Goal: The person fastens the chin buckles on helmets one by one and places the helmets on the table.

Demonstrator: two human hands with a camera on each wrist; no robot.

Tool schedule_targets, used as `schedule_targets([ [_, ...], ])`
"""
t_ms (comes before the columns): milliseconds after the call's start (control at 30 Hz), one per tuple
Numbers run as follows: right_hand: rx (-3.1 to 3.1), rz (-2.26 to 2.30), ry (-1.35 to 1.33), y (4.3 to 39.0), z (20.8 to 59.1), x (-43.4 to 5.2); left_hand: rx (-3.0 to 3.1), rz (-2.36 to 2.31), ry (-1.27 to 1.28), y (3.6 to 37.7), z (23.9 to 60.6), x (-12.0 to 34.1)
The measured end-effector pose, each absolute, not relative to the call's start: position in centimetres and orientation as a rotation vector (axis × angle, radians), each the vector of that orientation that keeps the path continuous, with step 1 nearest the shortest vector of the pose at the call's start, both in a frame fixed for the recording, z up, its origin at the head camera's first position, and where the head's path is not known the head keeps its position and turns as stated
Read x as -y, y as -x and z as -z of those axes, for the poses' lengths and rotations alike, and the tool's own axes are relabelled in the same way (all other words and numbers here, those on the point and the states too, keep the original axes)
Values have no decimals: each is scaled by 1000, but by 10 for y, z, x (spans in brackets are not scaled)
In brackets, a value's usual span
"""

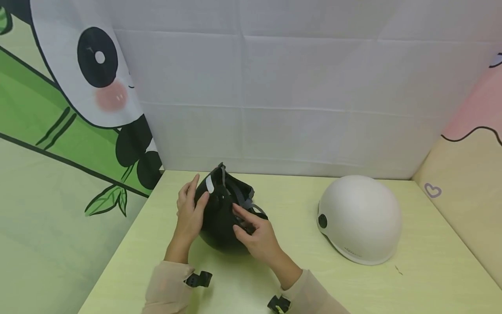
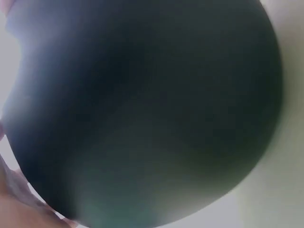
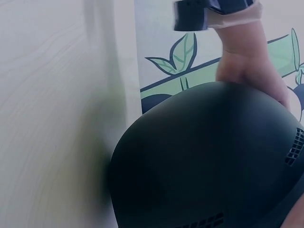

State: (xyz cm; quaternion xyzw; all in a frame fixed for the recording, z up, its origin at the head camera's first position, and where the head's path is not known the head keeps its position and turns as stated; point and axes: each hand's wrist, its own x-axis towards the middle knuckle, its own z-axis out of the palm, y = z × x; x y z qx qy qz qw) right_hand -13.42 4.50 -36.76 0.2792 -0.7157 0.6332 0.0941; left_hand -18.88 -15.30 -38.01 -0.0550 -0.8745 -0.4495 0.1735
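A black helmet (image 1: 223,226) is tipped on the table, its open side turned up and away, with dark lining and a grey strap (image 1: 247,203) at the rim. My left hand (image 1: 191,213) grips its left side, thumb on the near face and fingers along the outer edge. On the right side my right hand (image 1: 256,233) holds the shell, thumb and forefinger apart beside a vent; its other fingers are mostly hidden. In the right wrist view the shell (image 3: 199,156) shows a mesh vent (image 3: 295,147). The dark shell (image 2: 152,95) fills most of the left wrist view.
A white helmet (image 1: 361,218) with a black round spot on its side rests dome up on the right of the pale wooden table (image 1: 290,244). A white cloth wall (image 1: 290,87) stands behind, with cartoon-printed cloth to the left and right.
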Motion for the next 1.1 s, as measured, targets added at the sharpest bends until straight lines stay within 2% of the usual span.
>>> schedule_targets([
  [633, 2153, -1901, -806, 139, 364, -54, 2220, 1584, 147, 177, 430, 148],
  [1100, 2171, -1893, -789, 144, 360, -61, 2065, 1732, 254, 178, 461, 142],
])
